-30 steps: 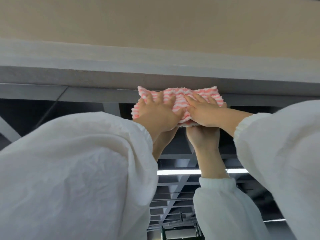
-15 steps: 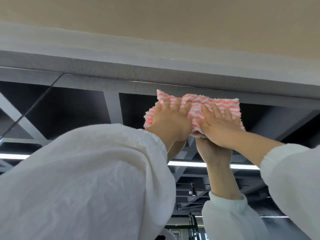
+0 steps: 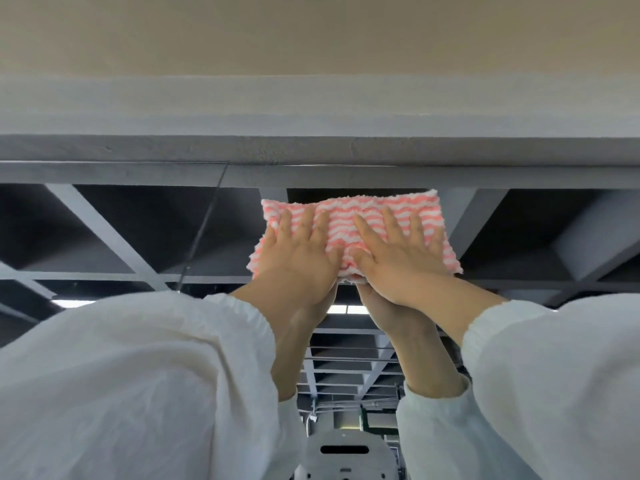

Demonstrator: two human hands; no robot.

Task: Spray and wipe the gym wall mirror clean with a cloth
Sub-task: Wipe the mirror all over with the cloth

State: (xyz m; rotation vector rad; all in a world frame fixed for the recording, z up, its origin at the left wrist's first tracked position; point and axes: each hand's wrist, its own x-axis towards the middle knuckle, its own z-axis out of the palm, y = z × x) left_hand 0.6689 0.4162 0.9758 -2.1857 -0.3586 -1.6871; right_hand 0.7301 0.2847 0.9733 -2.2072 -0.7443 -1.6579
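Cloth [image 3: 349, 230] and both flat hands, left [image 3: 298, 258] and right [image 3: 398, 258], now lower, off the mirror's top edge.

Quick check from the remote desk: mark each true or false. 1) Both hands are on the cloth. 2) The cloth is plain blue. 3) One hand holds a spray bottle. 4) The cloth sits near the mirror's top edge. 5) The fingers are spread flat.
1) True: the left hand and right hand both press the cloth.
2) False: it is pink and white striped.
3) False: no spray bottle is in view; both hands lie on the cloth.
4) True: the cloth is just below the mirror's upper frame.
5) True: the fingers lie straight, spread on the cloth.
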